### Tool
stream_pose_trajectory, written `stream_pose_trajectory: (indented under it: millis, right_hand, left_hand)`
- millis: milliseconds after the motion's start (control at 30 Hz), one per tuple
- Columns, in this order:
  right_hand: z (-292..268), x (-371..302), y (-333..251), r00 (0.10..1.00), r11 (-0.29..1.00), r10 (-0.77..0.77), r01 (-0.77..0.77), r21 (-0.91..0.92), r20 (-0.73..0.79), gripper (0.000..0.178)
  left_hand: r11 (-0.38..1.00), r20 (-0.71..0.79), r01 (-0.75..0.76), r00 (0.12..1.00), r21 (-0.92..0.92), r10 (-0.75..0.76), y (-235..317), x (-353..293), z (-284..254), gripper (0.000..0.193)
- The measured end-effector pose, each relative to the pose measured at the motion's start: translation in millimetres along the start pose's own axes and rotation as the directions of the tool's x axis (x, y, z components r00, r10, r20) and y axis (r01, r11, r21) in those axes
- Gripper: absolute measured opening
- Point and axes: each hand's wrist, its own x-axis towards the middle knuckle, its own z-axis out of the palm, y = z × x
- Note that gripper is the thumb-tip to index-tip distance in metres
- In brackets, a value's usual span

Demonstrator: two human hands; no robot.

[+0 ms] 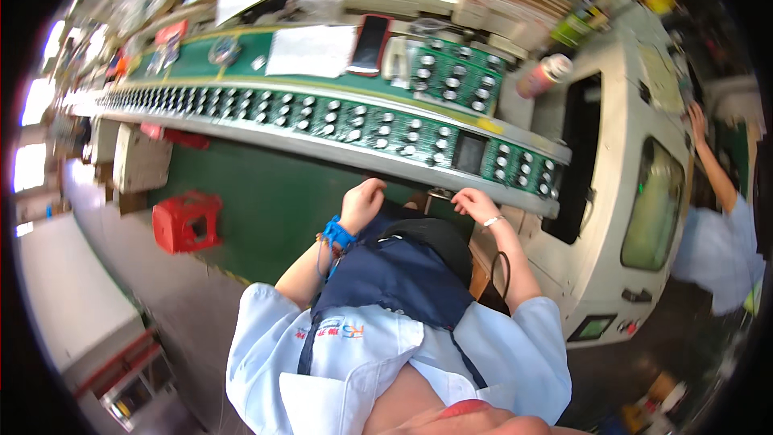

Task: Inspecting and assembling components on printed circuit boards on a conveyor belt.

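Note:
My left hand, with a blue wrist strap at its wrist, is loosely closed in front of my body. My right hand is held just short of the rail's near edge, fingers curled in. Nothing shows in either hand. Beyond both runs a long conveyor rail carrying a row of green circuit boards with silver-topped round components. A dark square gap breaks the row ahead of my right hand. Behind the rail sits a group of similar boards.
A red-edged phone, white paper and a spray can are on the bench behind the rail. At right stands a large pale machine with a window. A red stool is at left. Another person works far right.

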Motion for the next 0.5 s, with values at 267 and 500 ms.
stream_pose_trajectory:
  millis: [267, 500]
  right_hand:
    - [23, 32, -33, 0.997, 0.991, -0.034, 0.042, -0.129, 0.063, 0.019]
    - [54, 50, -57, 0.997, 0.982, -0.06, 0.068, -0.178, 0.049, 0.017]
  left_hand:
    - [0.996, -0.215, 0.076, 0.975, 0.056, -0.062, -23, -3, -39, 0.008]
    - [0.991, -0.403, 0.102, 0.914, 0.091, -0.057, -70, 17, -91, 0.008]
